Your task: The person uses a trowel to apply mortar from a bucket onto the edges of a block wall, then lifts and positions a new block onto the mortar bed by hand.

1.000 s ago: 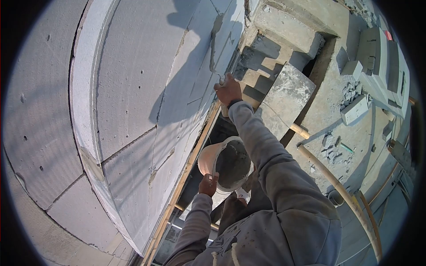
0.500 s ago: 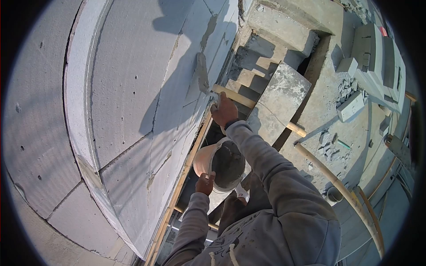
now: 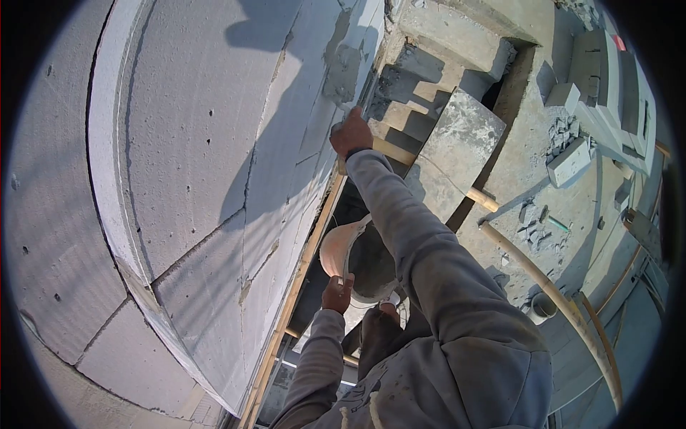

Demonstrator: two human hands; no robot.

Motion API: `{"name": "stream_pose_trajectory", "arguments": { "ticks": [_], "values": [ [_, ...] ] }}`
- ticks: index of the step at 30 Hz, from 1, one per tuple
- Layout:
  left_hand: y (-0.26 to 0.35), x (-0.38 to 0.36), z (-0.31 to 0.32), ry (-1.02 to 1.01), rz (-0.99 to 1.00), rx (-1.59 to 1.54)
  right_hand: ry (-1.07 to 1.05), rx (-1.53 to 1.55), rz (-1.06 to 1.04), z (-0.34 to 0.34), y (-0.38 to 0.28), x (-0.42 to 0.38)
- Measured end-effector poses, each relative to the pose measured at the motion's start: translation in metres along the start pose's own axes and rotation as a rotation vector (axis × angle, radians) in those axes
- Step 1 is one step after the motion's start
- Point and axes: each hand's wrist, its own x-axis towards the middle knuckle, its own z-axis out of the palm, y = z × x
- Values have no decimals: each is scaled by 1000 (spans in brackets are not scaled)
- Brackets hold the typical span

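Note:
My right hand (image 3: 352, 134) is closed around the handle of a trowel, reaching up to the block wall (image 3: 207, 136). The trowel's grey blade (image 3: 342, 74) lies close along the wall face, over a smeared grey patch of mortar (image 3: 339, 34). Lower down, my left hand (image 3: 337, 294) grips the rim of an orange-pink bucket (image 3: 338, 247), which tilts so its dark grey inside shows. The bucket's far side is partly hidden behind my right forearm.
A wooden pole (image 3: 300, 286) runs along the wall's foot. Concrete steps (image 3: 411, 107) lie below, with a stained board (image 3: 463, 143) across them. A curved pole (image 3: 543, 286), stacked blocks (image 3: 607, 93) and rubble (image 3: 563, 136) are on the right.
My right hand has moved up along the wall with the trowel, whose blade now shows flatter and broader. The bucket, still in my left hand, has shifted slightly right.

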Motion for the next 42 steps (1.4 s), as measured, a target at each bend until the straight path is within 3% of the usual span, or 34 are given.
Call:
{"name": "stream_pose_trajectory", "arguments": {
  "ticks": [5, 10, 14, 16, 20, 22, 25, 30, 32, 33, 36, 37, 42],
  "values": [
    [-16, 2, 8, 56, -31, 59, -54, -27, 43, 9, 26, -1],
    [-9, 4, -1, -2, -43, 38, -3, 281, -63, -16, 1, -14],
    [-16, 10, 2, -3, -47, 87, 81, 238, -179, 7, -7, -1],
    [-11, 6, -1, -8, -71, 83, 2, 144, -12, 19, 3, 2],
    [0, 12, -8, -32, -85, 68, -81, 17, 64, 18, 52, -4],
    [0, 16, -7, -15, -56, 67, -4, 103, -62, 10, 66, -4],
    [2, 14, -9, 1, -27, 55, -191, 664, -42, -29, 54, 30],
    [1, 10, -7, -17, -7, -2, -118, 801, 16, -89, 19, 82],
    [2, 8, -7, 20, 15, 30, -66, 119, -145, -97, 17, 90],
    [-1, 8, -5, 16, 22, 31, -59, 116, -144, -94, 21, 85],
    [-10, 10, 1, 7, -10, -25, -299, 108, -30, -77, 37, 33],
    [-9, 9, 0, 36, -1, -56, -220, -32, -149, -65, 54, 19],
    [0, -2, -15, 131, -14, -111, -503, -269, -240, -66, 99, -81]
  ]
}}
